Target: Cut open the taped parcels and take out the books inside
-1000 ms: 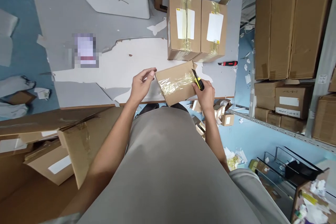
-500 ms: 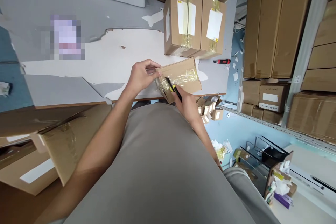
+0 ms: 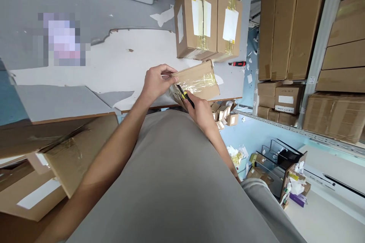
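Observation:
A small cardboard box (image 3: 202,71) lies tilted at the table's front edge, with shiny clear tape (image 3: 199,82) over its side. My left hand (image 3: 160,80) pinches the box's left corner between thumb and fingers. Wrapped round a black and yellow utility knife (image 3: 188,98), my right hand (image 3: 202,113) holds the blade end against the taped left part of the box, close to the left fingertips. How deep the tip goes cannot be made out.
Two taped cartons (image 3: 196,19) stand behind the box. A red and black cutter (image 3: 237,63) lies to the right on the worn table (image 3: 119,57). Large open cartons (image 3: 85,148) crowd the left; shelves of boxes (image 3: 285,26) rise on the right.
The knife has moved slightly left and up along the tape, towards my left fingertips. My left hand keeps its pinch on the box corner. The whole view has shifted a little.

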Available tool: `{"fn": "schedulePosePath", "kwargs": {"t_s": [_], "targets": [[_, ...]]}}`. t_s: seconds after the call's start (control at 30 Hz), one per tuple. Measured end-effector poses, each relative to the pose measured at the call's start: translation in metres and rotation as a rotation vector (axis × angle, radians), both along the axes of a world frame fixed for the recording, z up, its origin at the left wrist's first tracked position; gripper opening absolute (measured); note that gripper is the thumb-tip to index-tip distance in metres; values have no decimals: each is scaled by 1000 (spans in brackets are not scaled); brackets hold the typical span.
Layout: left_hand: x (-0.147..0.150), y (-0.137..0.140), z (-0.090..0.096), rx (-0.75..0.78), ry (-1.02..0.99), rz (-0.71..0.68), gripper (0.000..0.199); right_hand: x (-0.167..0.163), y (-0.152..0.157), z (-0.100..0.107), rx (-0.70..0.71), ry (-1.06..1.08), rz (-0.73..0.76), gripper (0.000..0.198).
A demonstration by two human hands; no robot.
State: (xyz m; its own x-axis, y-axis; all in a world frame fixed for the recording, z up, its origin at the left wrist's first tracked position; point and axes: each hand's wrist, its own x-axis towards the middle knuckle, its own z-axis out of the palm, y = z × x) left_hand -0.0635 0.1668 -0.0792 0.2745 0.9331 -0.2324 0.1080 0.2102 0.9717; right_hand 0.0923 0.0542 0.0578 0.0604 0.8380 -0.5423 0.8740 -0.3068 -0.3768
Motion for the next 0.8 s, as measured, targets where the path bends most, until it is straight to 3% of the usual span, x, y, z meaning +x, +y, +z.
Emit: {"fn": "schedulePosePath", "kwargs": {"t_s": [0.2,0.53,0.8], "targets": [[-1,-2,2,6,15,-5,20,-4,4,1,-17,-34,25,48],[2,-10,0,-3,14,41,19,-23,-10,29,-253,-238,68,55],[1,-6,4,-25,32,21,20,-19,-6,21,-149,-160,29,54]]}}
